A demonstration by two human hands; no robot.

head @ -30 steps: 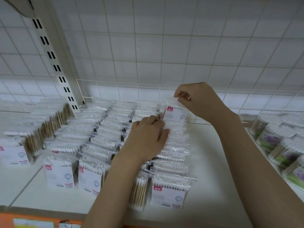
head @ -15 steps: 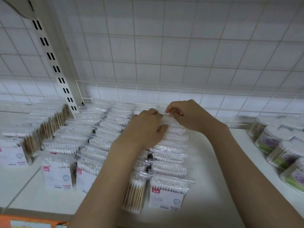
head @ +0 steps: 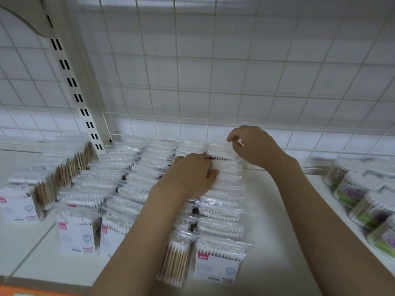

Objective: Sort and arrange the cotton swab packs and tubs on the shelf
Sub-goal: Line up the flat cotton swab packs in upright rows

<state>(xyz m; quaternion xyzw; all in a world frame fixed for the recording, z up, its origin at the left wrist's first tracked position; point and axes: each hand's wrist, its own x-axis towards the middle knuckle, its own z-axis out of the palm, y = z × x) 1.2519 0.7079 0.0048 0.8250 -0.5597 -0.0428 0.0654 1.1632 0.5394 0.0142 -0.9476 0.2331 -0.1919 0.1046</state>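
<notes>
Right hand pinches the rearmost swab pack; left hand presses flat on the pack row just in front.

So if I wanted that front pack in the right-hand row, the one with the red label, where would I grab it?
Probably by the top. The front pack stands upright at the shelf edge, its swab-filled upper end free; the right side is bare shelf. Pinch the clear top edge from above, thumb in front, and lift straight up; packs crowd behind and on its left.
</notes>
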